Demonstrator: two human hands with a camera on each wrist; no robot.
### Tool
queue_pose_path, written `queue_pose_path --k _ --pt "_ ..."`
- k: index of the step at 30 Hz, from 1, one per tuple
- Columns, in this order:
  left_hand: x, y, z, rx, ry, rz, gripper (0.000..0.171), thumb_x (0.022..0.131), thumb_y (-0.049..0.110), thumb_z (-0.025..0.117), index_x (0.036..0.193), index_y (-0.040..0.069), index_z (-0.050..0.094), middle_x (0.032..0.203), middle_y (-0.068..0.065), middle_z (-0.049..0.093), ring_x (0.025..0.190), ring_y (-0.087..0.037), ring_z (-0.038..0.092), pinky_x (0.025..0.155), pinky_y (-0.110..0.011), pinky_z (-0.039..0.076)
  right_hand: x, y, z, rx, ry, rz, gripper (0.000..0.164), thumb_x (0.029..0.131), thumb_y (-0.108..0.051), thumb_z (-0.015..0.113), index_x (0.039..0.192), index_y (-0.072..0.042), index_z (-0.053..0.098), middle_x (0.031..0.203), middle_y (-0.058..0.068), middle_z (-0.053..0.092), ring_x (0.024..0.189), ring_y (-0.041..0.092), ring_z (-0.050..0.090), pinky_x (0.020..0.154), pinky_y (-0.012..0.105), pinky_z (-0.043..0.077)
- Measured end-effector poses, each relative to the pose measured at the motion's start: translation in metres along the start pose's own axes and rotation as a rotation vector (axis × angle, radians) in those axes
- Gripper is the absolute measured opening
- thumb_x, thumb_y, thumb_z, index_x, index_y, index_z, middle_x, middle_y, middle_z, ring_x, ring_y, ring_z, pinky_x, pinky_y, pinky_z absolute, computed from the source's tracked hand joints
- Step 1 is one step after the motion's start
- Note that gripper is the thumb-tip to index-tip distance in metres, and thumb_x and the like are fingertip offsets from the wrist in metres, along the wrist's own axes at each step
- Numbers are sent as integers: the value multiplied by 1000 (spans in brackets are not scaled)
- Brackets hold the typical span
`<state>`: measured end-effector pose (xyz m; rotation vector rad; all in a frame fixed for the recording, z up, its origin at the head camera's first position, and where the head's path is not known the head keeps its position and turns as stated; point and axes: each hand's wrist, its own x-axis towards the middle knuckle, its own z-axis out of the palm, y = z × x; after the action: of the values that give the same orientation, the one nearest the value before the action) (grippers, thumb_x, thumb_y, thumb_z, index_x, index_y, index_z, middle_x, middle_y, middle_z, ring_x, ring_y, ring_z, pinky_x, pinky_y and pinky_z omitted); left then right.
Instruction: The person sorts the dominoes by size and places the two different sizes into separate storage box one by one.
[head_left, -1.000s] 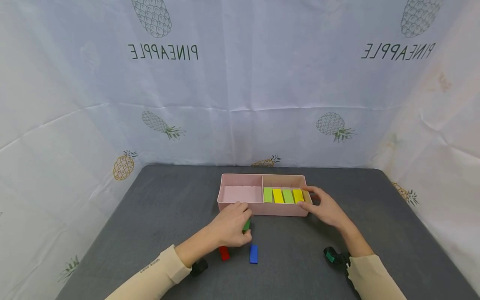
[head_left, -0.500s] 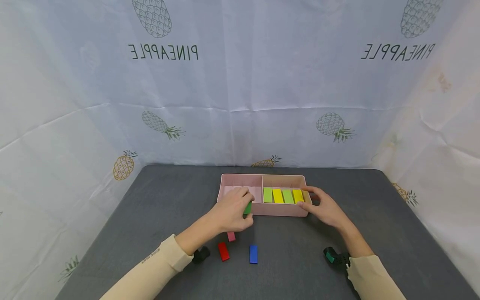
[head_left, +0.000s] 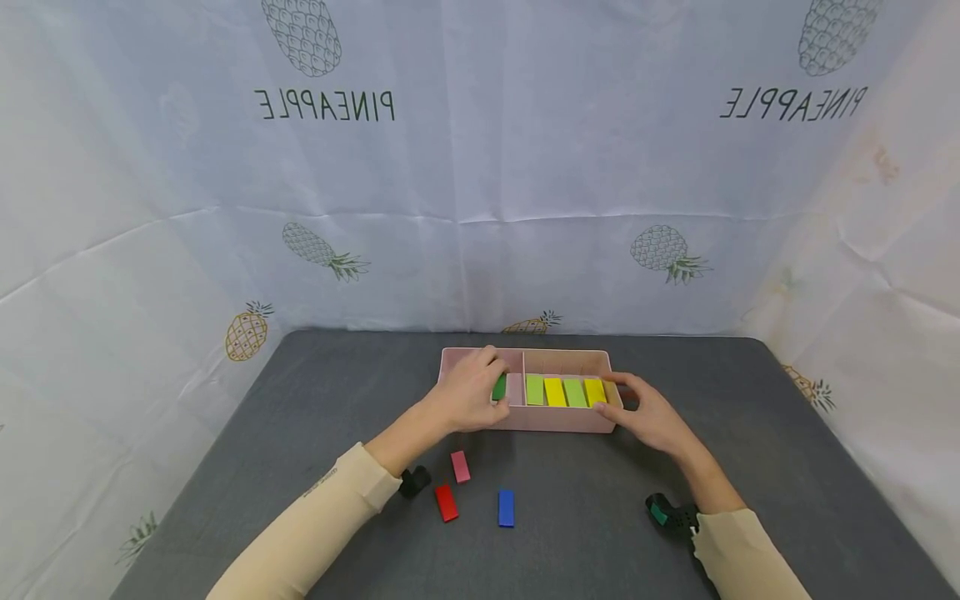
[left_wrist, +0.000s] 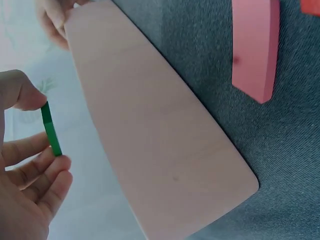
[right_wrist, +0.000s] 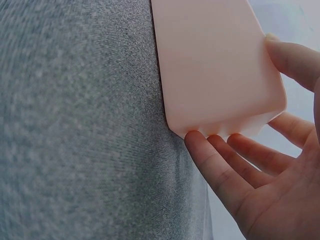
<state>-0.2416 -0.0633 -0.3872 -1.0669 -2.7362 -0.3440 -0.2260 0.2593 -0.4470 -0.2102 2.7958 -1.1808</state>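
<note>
My left hand (head_left: 468,393) pinches a dark green block (head_left: 500,387) between thumb and fingertips, over the left compartment of a pink two-part box (head_left: 555,419). The left wrist view shows the green block (left_wrist: 51,130) edge-on, above the level of the box's front wall (left_wrist: 150,120). At the box's right end, my right hand (head_left: 652,417) holds on. Its thumb lies at the front rim, and in the right wrist view its fingers (right_wrist: 215,162) touch the end wall. Light green blocks (head_left: 573,392) and yellow blocks (head_left: 555,392) alternate in a row inside the right compartment.
On the dark grey table (head_left: 585,533), in front of the box, lie a pink block (head_left: 460,467), a red block (head_left: 446,502) and a blue block (head_left: 506,508). A white curtain (head_left: 480,167) printed with pineapples hangs round the back and sides.
My left hand has carried the green block up and away from me, from in front of the box to over its left compartment, uncovering the pink block. The right hand has stayed put.
</note>
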Motion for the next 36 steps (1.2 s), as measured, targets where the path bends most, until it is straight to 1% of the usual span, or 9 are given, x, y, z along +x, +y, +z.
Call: queue_pose_path --k 4,7,11,16,22,26,29,32,36 --pt "7 -6 3 -20 10 -26 28 88 22 66 110 5 67 103 -5 55 88 -19 50 76 -32 46 -1 -1 -1 4 -2 1 76 97 -45 68 154 -4 39 155 28 36 133 48 46 94 62 48" --pt "11 -11 6 -46 12 -44 30 87 20 67 112 3 68 104 -6 55 87 -20 48 75 -33 45 -2 -2 -1 5 -3 6 76 96 -45 68 154 -4 39 155 28 36 133 48 47 94 61 49" --pt "17 -16 11 -78 -13 -68 34 88 20 67 118 2 68 108 -7 55 91 -20 49 78 -33 46 -2 -2 -1 5 -1 9 76 96 -45 68 154 -4 39 155 27 36 133 48 46 94 61 49" --pt "25 -18 20 -69 -71 -94 40 92 23 67 128 5 66 114 -7 56 96 -20 50 83 -32 48 -1 -3 -1 2 6 4 77 96 -45 69 153 -4 39 154 27 37 133 47 47 94 62 48" --pt "34 -20 27 -75 -124 -122 44 94 24 68 134 7 65 119 -7 56 100 -20 53 84 -31 50 -2 -2 -1 3 5 7 76 96 -45 69 153 -4 39 153 27 39 131 47 48 95 61 48" --pt "40 -22 33 -105 -179 -161 42 94 27 68 132 9 66 120 -6 56 98 -18 53 83 -29 50 -2 0 0 10 5 5 76 96 -45 69 153 -4 40 153 27 39 132 47 47 95 61 48" --pt "43 -23 37 -116 -220 -174 40 94 28 69 130 11 67 120 -6 55 98 -17 53 83 -28 50 -1 1 0 16 -1 -1 76 96 -44 69 153 -4 39 154 27 38 133 47 47 95 61 48" --pt "46 -25 41 -114 -242 -172 40 94 28 69 130 11 68 122 -5 56 100 -17 54 88 -29 51 -1 1 0 17 1 -12 76 96 -44 69 153 -3 39 154 27 38 133 47 47 95 60 48" --pt "49 -26 45 -142 -249 -171 41 95 27 70 131 8 67 124 -7 57 101 -18 56 94 -32 50 0 3 0 11 10 -17 76 96 -44 69 153 -4 40 153 27 39 132 46 48 93 60 50"
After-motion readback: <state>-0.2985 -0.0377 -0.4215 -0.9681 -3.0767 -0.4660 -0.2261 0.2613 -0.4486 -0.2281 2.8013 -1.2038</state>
